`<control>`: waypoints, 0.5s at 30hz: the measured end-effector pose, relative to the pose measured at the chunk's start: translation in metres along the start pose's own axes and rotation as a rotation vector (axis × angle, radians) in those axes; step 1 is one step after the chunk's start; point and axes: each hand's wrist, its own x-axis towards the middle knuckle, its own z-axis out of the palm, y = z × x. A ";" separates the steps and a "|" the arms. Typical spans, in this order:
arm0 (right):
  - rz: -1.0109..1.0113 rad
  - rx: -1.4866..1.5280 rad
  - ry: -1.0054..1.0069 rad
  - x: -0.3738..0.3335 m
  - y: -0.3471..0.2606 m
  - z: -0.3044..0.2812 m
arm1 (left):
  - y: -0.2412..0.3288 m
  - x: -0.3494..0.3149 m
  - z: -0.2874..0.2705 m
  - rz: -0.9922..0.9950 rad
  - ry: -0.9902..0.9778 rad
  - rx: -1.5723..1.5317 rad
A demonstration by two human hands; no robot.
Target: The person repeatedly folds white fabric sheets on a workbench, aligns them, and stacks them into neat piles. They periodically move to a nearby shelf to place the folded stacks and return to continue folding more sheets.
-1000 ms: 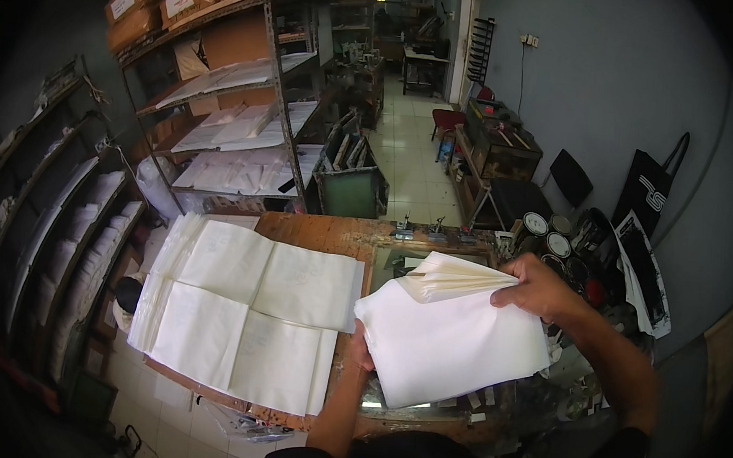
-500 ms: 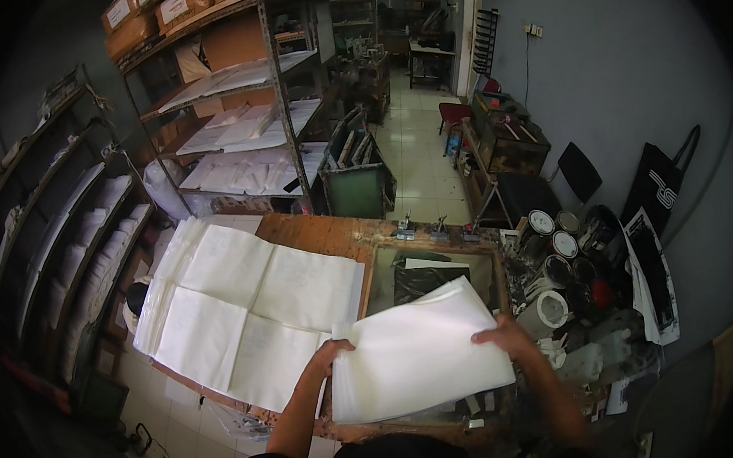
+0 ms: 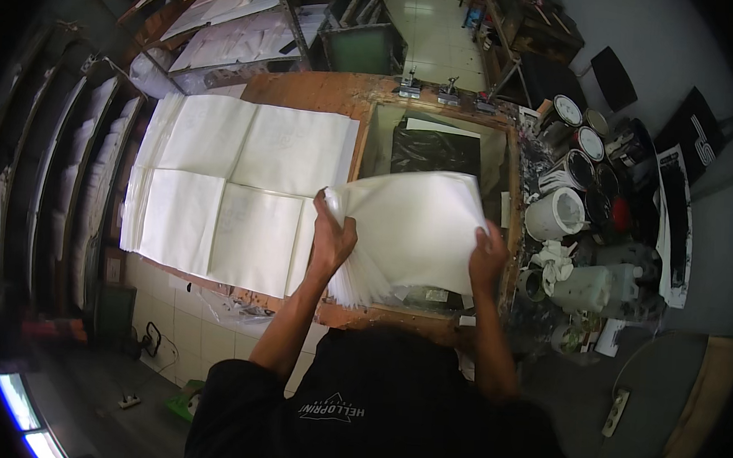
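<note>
A stack of thin white sheets (image 3: 421, 228) is held up in front of me between both hands. My left hand (image 3: 335, 240) is closed around its left edge, where the lower layers fan out. At the right edge, my right hand (image 3: 488, 255) grips the sheets with its fingers partly hidden. Beneath the stack lies a wooden-framed screen (image 3: 366, 137), with a shiny black sheet (image 3: 436, 153) showing in its far half. To the left, overlapping piles of similar white sheets (image 3: 254, 222) lie flat on the wooden table (image 3: 299, 92), close to my left hand.
Metal hinge clamps (image 3: 449, 91) line the table's far edge. Paint cans (image 3: 568, 111), a white bucket (image 3: 552, 213) and a translucent jug (image 3: 598, 287) crowd the right side. Loaded shelves (image 3: 94, 154) stand at left, and a power strip (image 3: 615, 412) lies low at right.
My view has tipped downward, so the table sits higher in the picture. The held stack has turned more level and now bends, with its lower left layers spreading apart.
</note>
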 end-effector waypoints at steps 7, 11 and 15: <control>-0.035 0.364 0.009 -0.003 -0.006 -0.020 | 0.050 -0.033 -0.004 0.281 0.057 -0.174; 0.150 0.093 -0.011 0.027 0.022 0.006 | 0.043 0.008 0.016 0.252 0.102 -0.119; 0.056 0.028 0.033 0.023 -0.024 -0.015 | 0.039 0.018 0.015 0.287 0.189 -0.262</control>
